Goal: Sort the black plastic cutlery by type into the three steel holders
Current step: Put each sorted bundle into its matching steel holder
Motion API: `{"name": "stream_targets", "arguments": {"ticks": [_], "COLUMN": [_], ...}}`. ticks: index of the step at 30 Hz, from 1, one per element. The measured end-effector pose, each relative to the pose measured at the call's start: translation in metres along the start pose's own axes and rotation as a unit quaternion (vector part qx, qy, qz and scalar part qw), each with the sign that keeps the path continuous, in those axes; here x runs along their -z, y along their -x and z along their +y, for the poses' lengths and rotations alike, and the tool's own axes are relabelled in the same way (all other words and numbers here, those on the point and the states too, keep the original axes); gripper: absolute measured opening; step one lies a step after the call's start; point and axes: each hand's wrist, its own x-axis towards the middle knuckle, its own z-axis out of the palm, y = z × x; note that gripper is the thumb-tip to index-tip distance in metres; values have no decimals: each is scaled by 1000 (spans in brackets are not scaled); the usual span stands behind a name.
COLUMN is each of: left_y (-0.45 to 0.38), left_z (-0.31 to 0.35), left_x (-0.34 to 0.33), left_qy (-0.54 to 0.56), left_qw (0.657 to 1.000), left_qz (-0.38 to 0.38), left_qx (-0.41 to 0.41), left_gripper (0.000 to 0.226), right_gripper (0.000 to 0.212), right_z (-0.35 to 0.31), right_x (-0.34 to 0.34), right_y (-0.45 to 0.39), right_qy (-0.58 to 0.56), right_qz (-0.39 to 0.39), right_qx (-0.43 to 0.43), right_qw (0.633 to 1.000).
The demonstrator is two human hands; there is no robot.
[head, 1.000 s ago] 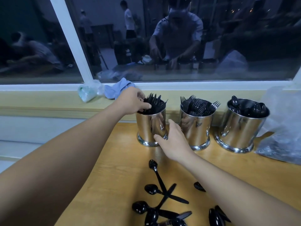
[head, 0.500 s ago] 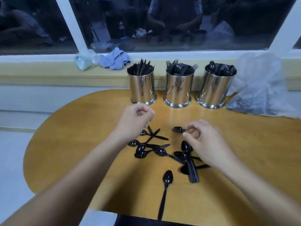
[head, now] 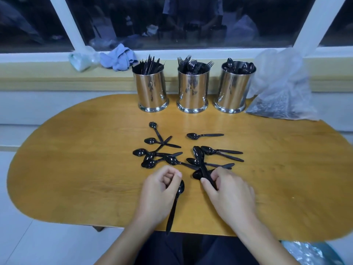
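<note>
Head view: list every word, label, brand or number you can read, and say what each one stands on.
None can be read.
Three shiny steel holders: bare metal showing only reflections, no label.
Black plastic spoons: no marking visible.
Crumpled clear plastic bag: its dark contents are too blurred to show any print.
Light blue cloth and oval wooden table: no text.
</note>
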Motion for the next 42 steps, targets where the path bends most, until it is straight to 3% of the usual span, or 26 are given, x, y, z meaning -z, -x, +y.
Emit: {"name": "stream_targets", "arguments": {"ticks": [6, 9, 12, 14, 16, 19, 21, 24, 27, 31, 42], "left_y": [2, 0, -2, -4, -2, 0, -2, -2, -2, 2, 6], "left_z": [0, 8, 22, 35, 46, 48, 42, 34, 25, 12, 4], "left_x": [-1, 0, 0, -6, -12, -10, -1, 13, 21, 27, 24], "left_qy": [-2, 46, 154, 269, 379, 486, 497, 501, 497, 496, 368], "left_qw": [1000, 999, 988, 962, 922, 866, 858, 854, 852, 847, 914], "left_qz": [5, 19, 7, -13, -13, -3, 16, 31, 23, -2, -37], "left_qx": [6, 10, 16, 43, 84, 122, 129, 135, 164, 192, 164], "left_gripper": [14, 5, 32, 41, 35, 23, 18, 17, 17, 24, 27], "right_gripper": [25, 29, 30, 32, 34, 24, 15, 28, 33, 18, 9], "right_z": [8, 9, -2, -15, -22, -16, 2, 39, 60, 63, 61], "right_x": [-13, -8, 8, 17, 22, 26, 22, 4, -12, -16, -18], "right_y": [3, 5, 16, 26, 31, 27, 14, -12, -27, -26, -26], "right_qy": [-28, -117, -259, -314, -366, -413, -367, -170, -60, -50, -33], "right_qz": [39, 32, -16, -79, -121, -119, -49, 75, 90, 103, 113], "right_qx": [13, 17, 63, 99, 109, 86, 95, 127, 132, 139, 148], "right_qw": [999, 992, 964, 941, 916, 899, 924, 974, 985, 984, 982]}}
